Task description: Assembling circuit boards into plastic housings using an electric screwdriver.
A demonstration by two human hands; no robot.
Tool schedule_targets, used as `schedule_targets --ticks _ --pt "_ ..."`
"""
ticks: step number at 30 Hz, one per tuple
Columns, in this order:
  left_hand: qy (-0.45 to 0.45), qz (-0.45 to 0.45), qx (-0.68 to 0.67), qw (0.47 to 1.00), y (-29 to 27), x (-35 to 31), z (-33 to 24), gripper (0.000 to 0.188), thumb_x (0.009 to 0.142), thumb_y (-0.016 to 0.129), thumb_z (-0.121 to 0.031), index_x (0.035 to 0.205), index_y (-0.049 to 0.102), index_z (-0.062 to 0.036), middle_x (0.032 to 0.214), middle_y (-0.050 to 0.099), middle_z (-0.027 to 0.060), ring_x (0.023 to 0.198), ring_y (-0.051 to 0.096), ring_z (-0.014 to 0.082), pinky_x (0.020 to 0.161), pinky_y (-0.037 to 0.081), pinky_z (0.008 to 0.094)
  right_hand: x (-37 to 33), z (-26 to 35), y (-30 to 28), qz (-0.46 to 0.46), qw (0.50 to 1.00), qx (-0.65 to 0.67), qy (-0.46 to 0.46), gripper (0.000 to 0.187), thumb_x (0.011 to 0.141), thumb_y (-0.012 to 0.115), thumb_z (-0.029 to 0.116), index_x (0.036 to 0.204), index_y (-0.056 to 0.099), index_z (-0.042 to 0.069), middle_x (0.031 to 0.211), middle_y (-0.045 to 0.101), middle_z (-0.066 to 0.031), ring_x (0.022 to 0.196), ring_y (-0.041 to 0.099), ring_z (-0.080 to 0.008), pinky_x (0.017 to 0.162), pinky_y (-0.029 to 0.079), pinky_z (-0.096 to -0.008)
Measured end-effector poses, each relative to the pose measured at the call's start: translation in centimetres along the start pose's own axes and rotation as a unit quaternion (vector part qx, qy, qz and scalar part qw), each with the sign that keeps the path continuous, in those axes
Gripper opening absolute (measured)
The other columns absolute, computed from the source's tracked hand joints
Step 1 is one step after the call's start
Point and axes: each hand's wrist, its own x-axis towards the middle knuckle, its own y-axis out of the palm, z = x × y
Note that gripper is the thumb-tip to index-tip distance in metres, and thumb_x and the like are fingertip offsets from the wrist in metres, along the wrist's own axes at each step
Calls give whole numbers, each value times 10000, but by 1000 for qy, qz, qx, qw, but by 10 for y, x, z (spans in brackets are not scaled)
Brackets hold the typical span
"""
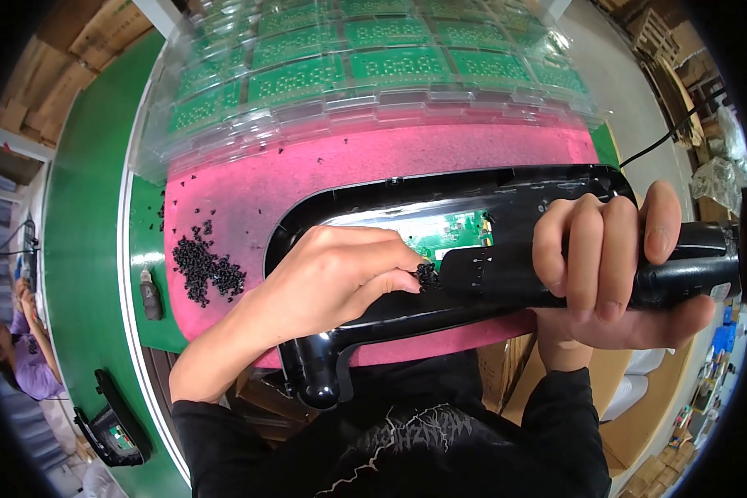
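My left hand (pixel 340 274) is closed in a pinch on a small cluster of black screws (pixel 427 277). These are held above a black plastic housing (pixel 373 319), open side up, with a green circuit board (pixel 452 235) showing inside. My right hand (pixel 602 261) is wrapped round a black cylindrical tool (pixel 693 259) that looks like an electric screwdriver. It lies sideways over the housing's right part, one end close to my left fingertips; its tip cannot be made out. On the pink mat (pixel 249 183) at left lies a loose pile of black screws (pixel 203 264).
Clear trays (pixel 373 91) of green circuit boards stand at the mat's far side. A small dark object (pixel 150 297) lies left of the mat. Cardboard boxes (pixel 506 365) stand below the near edge. Another person (pixel 33 353) and a second black housing (pixel 112 423) are far left.
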Motion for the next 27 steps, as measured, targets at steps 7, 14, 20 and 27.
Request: schedule_targets --ticks 7,14,20,27 --pt "-74 15 3 997 3 1 -4 137 788 752 -64 840 647 8 730 634 99 637 624 250 569 485 333 3 10 -8 10 1000 -2 -16 407 857 663 477 954 469 133 573 574 48 448 551 -74 508 441 -222" --pt "-48 -40 74 995 4 -2 0 137 822 732 -97 804 639 3 713 639 93 627 625 254 584 492 342 14 19 -36 11 983 -170 64 524 867 573 576 979 460 76 582 492 31 454 440 -87 486 350 -248" --pt "-74 2 115 991 0 3 -7 172 813 741 -111 807 609 -1 741 650 99 694 645 268 614 499 335 17 8 -37 -7 978 -199 63 531 872 555 563 955 458 48 561 473 6 435 406 -93 459 326 -257" --pt "-48 26 104 993 4 3 -5 149 807 738 -110 839 624 -19 892 706 77 749 661 255 643 529 344 17 3 -43 -6 979 -188 76 522 881 552 554 970 471 46 567 477 -5 445 409 -103 471 333 -270"
